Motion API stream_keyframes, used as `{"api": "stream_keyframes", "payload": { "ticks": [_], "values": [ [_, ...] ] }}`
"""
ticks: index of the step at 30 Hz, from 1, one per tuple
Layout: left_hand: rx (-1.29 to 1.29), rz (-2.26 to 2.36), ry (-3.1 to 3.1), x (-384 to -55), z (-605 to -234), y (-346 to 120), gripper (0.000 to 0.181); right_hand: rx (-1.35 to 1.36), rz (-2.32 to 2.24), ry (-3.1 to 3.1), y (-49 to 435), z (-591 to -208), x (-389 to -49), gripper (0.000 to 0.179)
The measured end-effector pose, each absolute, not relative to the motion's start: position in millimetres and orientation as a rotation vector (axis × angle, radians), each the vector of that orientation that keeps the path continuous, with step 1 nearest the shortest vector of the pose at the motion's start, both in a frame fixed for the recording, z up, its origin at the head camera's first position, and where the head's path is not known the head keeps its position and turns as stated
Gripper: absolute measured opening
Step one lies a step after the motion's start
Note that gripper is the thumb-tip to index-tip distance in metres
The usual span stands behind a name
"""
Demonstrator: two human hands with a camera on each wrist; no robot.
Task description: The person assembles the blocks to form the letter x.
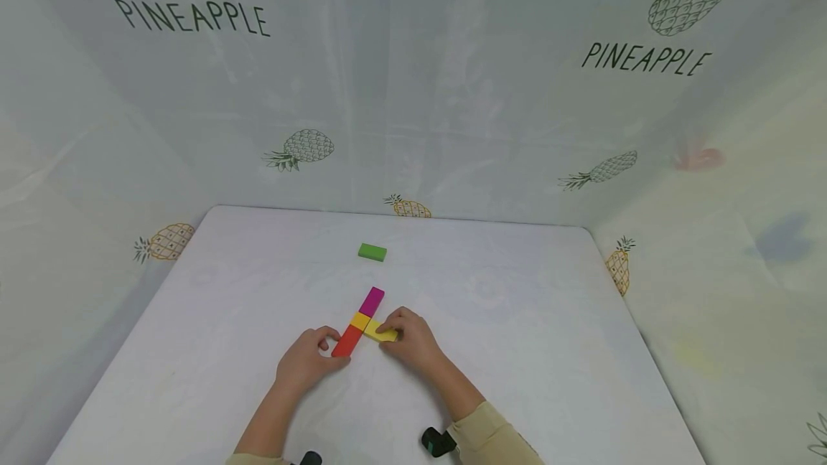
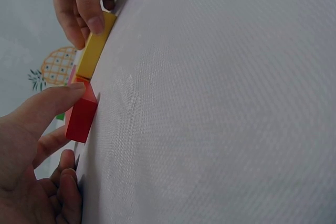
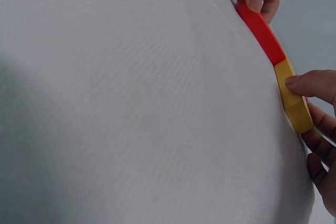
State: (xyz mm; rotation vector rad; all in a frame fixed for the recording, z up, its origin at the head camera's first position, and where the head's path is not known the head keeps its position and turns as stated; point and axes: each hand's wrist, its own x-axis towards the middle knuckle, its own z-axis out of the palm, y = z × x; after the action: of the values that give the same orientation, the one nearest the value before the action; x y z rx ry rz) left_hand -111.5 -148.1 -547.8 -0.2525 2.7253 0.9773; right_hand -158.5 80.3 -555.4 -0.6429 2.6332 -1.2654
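Thumb and finger of my left hand [image 1: 302, 362] pinch the near end of a red block [image 1: 347, 341] lying on the white table. Beyond it, in one slanting line, come a small orange-yellow block [image 1: 360, 321] and a magenta block [image 1: 372, 301]. My right hand [image 1: 416, 343] pinches a yellow block [image 1: 372, 330], which branches off to the right from the line beside the orange-yellow piece. In the left wrist view, the thumb lies along the red block [image 2: 81, 118], whose end is close to the yellow block [image 2: 97, 48]. The right thumb presses the yellow block [image 3: 296, 114] in the right wrist view.
A green block [image 1: 372, 252] lies by itself farther back on the table [image 1: 517, 321]. A pale curtain [image 1: 439, 92] printed with pineapples hangs around the table's back and sides. Dark wrist cameras [image 1: 437, 442] sit at both wrists.
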Motion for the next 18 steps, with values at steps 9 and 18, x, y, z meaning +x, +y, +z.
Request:
{"api": "stream_keyframes", "payload": {
  "ticks": [9,18],
  "values": [
    [-0.242,0.982,2.73,-111.5,-548.9,-149.0,0.048,-0.658,-1.26,2.646,79.3,-553.1,-158.2,0.016],
    [-0.242,0.983,2.73,-111.5,-549.6,-149.3,0.048,-0.647,-1.253,2.642,79.1,-552.2,-157.3,0.016]
  ]
}}
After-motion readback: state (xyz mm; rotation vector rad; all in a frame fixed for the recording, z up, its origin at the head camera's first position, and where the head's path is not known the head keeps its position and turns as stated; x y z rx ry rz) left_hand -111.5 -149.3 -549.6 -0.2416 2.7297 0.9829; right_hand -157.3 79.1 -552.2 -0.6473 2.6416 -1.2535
